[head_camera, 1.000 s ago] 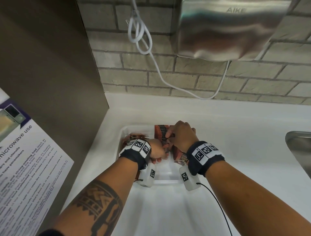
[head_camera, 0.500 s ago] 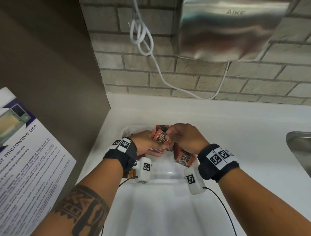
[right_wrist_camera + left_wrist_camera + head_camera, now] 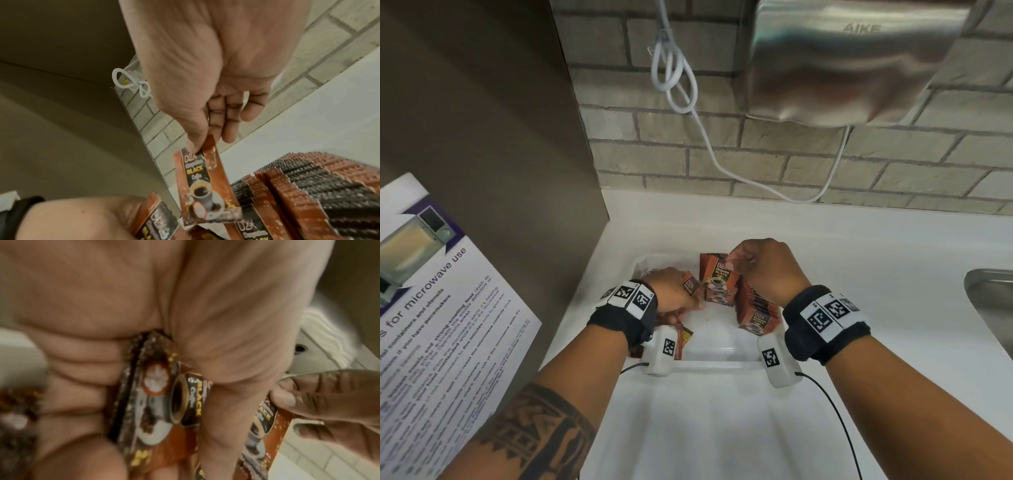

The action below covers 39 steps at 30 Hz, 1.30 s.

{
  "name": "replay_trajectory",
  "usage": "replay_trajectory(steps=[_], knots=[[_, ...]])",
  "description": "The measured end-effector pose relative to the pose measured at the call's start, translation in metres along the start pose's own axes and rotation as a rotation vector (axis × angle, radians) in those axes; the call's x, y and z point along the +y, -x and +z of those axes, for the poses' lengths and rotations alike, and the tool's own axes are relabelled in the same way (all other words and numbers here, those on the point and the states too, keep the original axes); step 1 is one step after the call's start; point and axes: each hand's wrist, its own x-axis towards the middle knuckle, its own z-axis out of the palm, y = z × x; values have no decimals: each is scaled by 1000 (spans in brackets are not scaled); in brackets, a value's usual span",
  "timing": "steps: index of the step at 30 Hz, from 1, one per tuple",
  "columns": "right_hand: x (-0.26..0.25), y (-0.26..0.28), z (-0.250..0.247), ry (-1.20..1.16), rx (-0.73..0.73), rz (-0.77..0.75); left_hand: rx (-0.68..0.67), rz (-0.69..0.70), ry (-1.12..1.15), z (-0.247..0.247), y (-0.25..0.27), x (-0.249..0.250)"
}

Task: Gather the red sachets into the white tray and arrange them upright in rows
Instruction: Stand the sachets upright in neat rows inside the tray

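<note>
Starting at the left, our left hand (image 3: 671, 291) hangs over the left half of the white tray (image 3: 717, 356), fingers curled round a small bundle of red sachets (image 3: 156, 402). The left wrist view shows several of them pressed edge-on between palm and fingers, so this grip is closed tight on the stock. We judge it serves as a magazine, keeping loose sachets together so the other hand can draw them one at a time. One more sachet (image 3: 685, 337) lies by the tray's near left corner, partly hidden under the wrist.

Moving to the middle, a single sachet (image 3: 717, 274) hangs upright, printed face toward us, just beyond the bundle and above the tray floor. Our right hand (image 3: 767, 270) pinches its top edge between thumb and fingertips (image 3: 228, 134), the remaining fingers loosely bent; the sachet dangles below the pinch, which should let it drop in standing.

Further right, a packed row of sachets (image 3: 758, 310) already stands on edge along the tray's right side, directly beneath the right wrist. The held sachet sits just left of that row. The tray rests on the white desk (image 3: 859, 274).
</note>
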Motion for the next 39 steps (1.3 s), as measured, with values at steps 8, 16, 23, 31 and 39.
replay_trajectory(steps=[8,16,23,31,39], knots=[[5,-5,22,191,-5,63,-73,-53,-496,9,-2,18],[8,-6,31,300,-78,72,-178,-38,-339,38,-20,32],[7,-8,32,336,-109,59,-186,-40,-330,39,-29,31],[9,-10,32,301,-91,70,-189,-52,-323,37,-30,33],[13,-11,28,276,-59,74,-190,-55,-300,36,-28,34]])
